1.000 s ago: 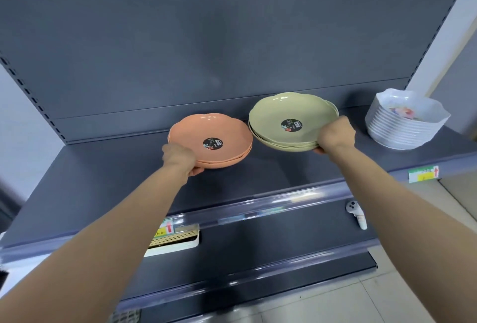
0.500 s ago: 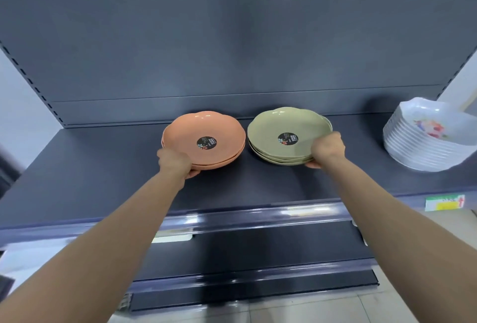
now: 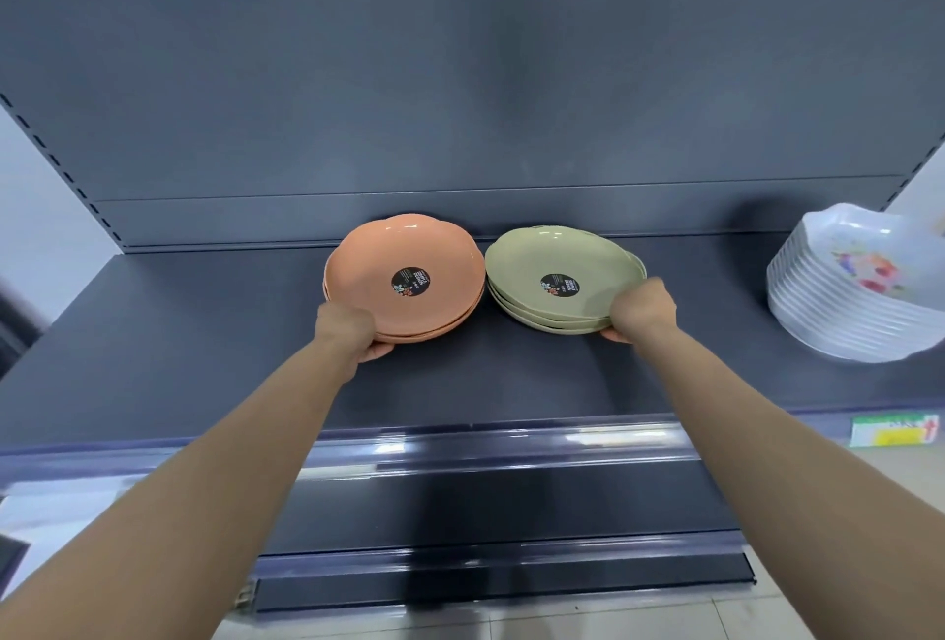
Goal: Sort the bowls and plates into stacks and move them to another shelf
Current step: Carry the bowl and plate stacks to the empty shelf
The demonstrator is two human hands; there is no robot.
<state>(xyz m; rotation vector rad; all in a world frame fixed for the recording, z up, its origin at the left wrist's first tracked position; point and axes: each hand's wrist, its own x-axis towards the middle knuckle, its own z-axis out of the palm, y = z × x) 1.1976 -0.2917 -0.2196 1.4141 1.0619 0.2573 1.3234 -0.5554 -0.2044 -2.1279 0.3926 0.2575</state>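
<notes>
The orange stack in the left hand and the green stack in the right hand now sit deeper over the shelf, nearer its back panel, and closer together; the green one is no longer raised.

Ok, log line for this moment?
left hand: grips orange plates | right hand: grips green plates | both stacks at shelf | white bowls: right, untouched
</notes>
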